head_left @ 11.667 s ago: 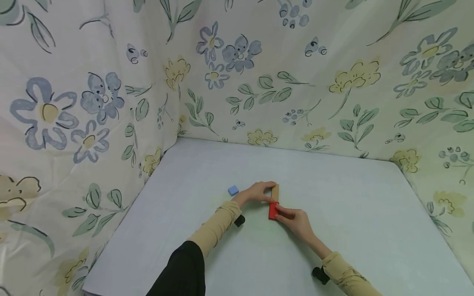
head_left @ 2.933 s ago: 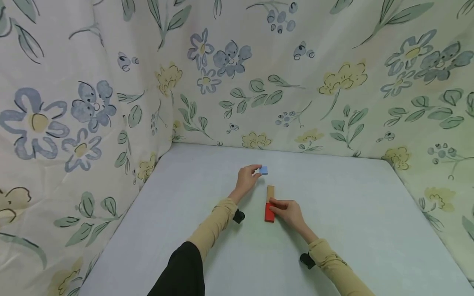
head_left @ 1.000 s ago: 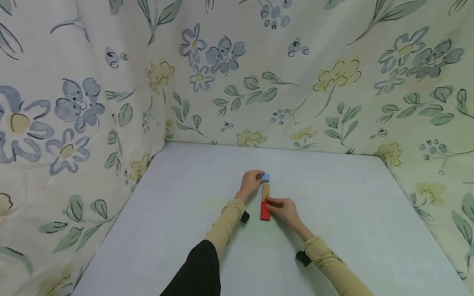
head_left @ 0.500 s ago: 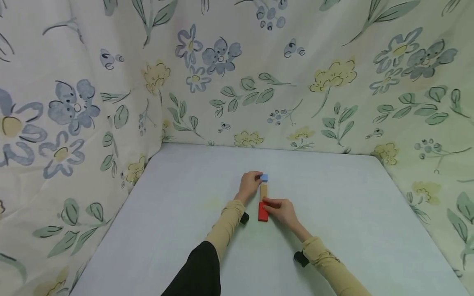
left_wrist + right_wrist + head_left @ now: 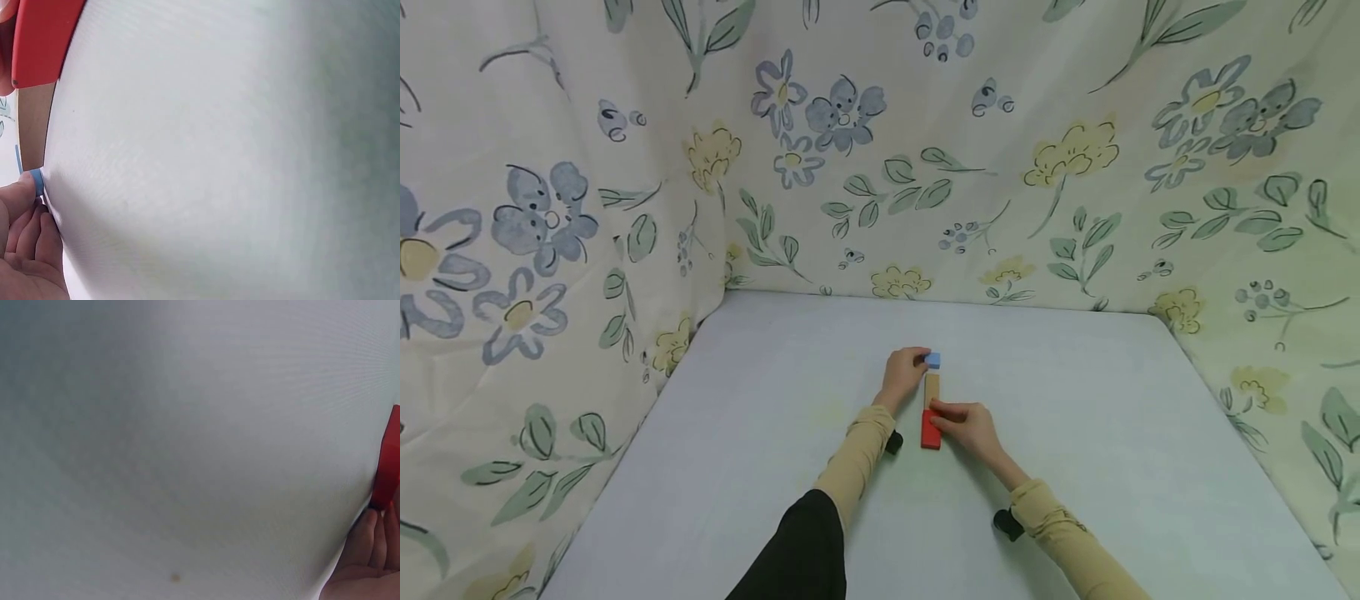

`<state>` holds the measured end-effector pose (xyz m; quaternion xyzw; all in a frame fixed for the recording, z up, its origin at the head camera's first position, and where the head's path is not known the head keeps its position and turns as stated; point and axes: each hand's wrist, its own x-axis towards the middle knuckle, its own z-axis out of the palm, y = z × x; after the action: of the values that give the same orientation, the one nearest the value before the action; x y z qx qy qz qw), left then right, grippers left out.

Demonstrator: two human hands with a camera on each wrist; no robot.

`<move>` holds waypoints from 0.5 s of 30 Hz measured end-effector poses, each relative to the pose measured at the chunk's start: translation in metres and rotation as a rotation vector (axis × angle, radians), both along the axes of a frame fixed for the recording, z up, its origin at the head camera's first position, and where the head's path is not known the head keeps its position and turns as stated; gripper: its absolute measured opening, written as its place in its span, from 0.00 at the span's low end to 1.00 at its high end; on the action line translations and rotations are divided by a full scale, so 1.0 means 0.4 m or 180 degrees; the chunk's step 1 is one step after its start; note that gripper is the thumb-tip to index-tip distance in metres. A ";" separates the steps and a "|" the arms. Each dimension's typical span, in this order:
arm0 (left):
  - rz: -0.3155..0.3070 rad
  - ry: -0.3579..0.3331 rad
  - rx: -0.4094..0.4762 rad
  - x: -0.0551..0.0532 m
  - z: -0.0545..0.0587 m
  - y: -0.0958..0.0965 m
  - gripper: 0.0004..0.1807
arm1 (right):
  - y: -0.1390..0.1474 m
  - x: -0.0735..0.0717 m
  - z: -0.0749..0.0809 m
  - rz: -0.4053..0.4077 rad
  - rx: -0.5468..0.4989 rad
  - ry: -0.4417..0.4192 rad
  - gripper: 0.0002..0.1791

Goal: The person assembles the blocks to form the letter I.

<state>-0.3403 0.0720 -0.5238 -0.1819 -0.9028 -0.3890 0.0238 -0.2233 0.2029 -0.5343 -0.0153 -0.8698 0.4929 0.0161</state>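
A small blue block [image 5: 933, 360] is pinched between the thumb and fingers of my left hand [image 5: 900, 375], just past the far end of a tan wooden block [image 5: 932, 388]. Nearer to me, a red block [image 5: 931, 431] lines up end to end with the tan one. My right hand [image 5: 973, 427] holds the red block near its far end from the right, thumb and fingertips on it. In the left wrist view, the blue block [image 5: 37, 181] sits at the tan block's end. The right wrist view catches only part of the red block [image 5: 389, 464] beside my fingers.
The blocks are on a wide white table [image 5: 1075, 400]. A floral curtain [image 5: 880, 225] hangs along its back and sides. Black wrist devices [image 5: 1008, 524] are on both forearms.
My left hand has let go of the tan block, picked up the blue block from the left and brought it to the tan block's far end. My right hand stays at the red block.
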 end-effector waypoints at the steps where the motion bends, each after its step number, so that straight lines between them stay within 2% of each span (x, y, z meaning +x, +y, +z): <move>1: 0.0001 0.0009 0.0007 0.000 -0.001 -0.001 0.16 | 0.000 0.000 0.000 -0.0003 0.0000 -0.0003 0.17; 15: -0.0005 0.0009 0.0079 -0.002 -0.007 0.001 0.16 | 0.001 0.002 0.003 0.0057 -0.0089 -0.0006 0.18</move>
<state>-0.3411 0.0723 -0.5268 -0.1829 -0.8977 -0.3999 0.0271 -0.2224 0.2031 -0.5332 -0.0083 -0.8629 0.5051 0.0106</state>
